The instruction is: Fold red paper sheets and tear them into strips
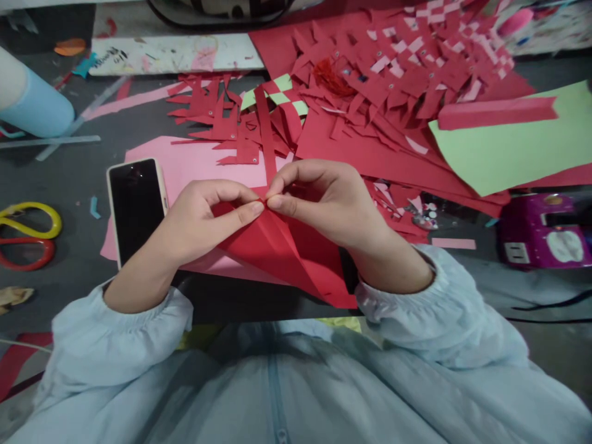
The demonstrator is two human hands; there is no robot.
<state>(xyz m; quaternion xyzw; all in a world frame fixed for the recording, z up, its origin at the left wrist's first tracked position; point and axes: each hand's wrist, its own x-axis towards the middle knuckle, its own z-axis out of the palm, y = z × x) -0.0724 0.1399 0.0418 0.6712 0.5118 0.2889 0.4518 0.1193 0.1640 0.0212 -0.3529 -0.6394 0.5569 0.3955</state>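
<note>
Red paper (277,246) with creases running down it is pinched at its upper edge by both hands, over the table's front edge. My left hand (203,216) grips it between thumb and forefinger. Fingertip to fingertip with it, my right hand (324,194) pinches the same spot. The lower end of the paper hangs toward my jacket. A narrow red strip (265,129) runs up from just behind the fingertips; whether it joins the held paper I cannot tell. Pink paper (185,160) lies flat underneath, partly covered by a phone (136,203) beside my left wrist.
Cut red paper pieces (231,123) and a woven red-and-pink pile (407,55) fill the back. Green paper (522,148) lies at right, near a purple device (541,231). Scissors (28,234) and a blue-and-white bottle (34,98) are at left.
</note>
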